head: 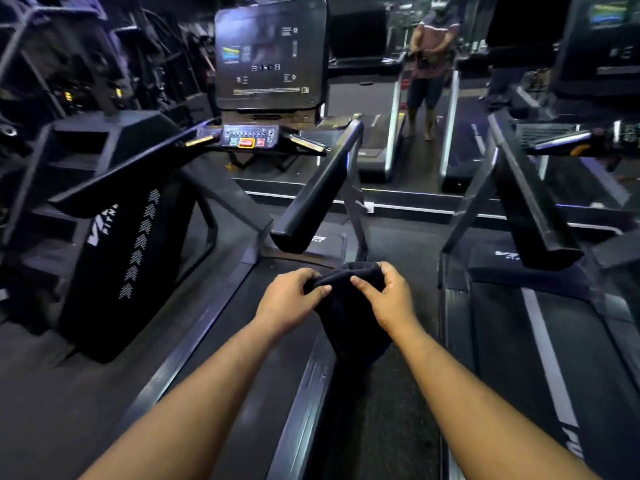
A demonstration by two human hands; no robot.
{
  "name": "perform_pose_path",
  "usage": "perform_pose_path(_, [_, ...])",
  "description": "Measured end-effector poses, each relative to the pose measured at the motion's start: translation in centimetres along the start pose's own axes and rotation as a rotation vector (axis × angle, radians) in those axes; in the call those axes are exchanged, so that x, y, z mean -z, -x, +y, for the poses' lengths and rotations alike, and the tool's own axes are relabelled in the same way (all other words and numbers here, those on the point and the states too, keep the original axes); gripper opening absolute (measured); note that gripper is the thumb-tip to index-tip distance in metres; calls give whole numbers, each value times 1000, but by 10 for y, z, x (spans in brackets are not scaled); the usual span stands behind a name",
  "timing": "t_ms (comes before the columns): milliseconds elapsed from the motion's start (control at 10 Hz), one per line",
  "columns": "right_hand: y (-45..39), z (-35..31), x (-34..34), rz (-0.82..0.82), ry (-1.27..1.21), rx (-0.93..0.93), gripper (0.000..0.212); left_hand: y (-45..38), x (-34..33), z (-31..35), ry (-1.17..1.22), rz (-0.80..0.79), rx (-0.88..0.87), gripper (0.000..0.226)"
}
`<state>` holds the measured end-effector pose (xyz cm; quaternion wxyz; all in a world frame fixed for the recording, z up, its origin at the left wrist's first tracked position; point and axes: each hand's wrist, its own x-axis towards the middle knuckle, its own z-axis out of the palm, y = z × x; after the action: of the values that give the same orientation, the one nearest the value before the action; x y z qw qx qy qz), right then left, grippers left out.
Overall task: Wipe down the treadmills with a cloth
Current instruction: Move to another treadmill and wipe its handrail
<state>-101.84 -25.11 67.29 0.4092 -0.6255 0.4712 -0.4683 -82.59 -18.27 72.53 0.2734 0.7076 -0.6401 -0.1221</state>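
A dark cloth (353,323) hangs between my two hands over the right side rail (304,393) of the treadmill in front of me. My left hand (289,303) grips the cloth's upper left edge and my right hand (388,296) grips its upper right edge. The treadmill's right handrail (318,195) ends just above and beyond my hands. Its console (250,137) and dark screen (270,53) stand further ahead, and its left handrail (114,178) runs toward the lower left. A second treadmill (540,341) stands to my right.
A black stair-type machine (114,258) stands left of the treadmill. A mirror ahead reflects a person (431,71) on a treadmill. The second treadmill's handrail (530,206) juts out at the right. A narrow floor gap (391,410) separates the two treadmills.
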Motion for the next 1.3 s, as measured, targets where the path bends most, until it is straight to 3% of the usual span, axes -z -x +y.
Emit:
perform_pose_path(200, [-67, -27, -48, 304, 394, 237, 41, -57, 34, -16, -69, 190, -35, 26])
perform_pose_path(300, [-129, -71, -93, 433, 491, 320, 46, -100, 49, -42, 76, 307, 87, 28])
perform_pose_path(400, [-158, -77, -131, 229, 492, 139, 62, -134, 54, -68, 84, 284, 172, 31])
perform_pose_path(500, [-149, -40, -180, -133, 245, -3, 66, -162, 47, -91, 239, 167, 205, 39])
perform_pose_path(700, [-189, -31, -175, -119, -143, -83, 56, -183, 30, -87, 534, 14, 144, 69])
perform_pose_path(800, [-188, -28, -175, -52, -228, -104, 57, -194, 23, -76, 504, -26, 117, 66])
perform_pose_path(1000, [-149, 23, -211, 60, -289, 3, 62, -204, 10, -82, 718, 43, 209, 72])
perform_pose_path(1100, [-195, 68, -207, 414, -1261, -325, 60, -204, 6, -85, 516, 12, 189, 76])
perform_pose_path(1200, [-201, 53, -208, 220, -913, -362, 72, -201, 7, -83, 427, -1, 184, 76])
perform_pose_path(1300, [-184, 2, -190, -124, 116, 102, 68, -202, 7, -86, 417, 13, 196, 76])
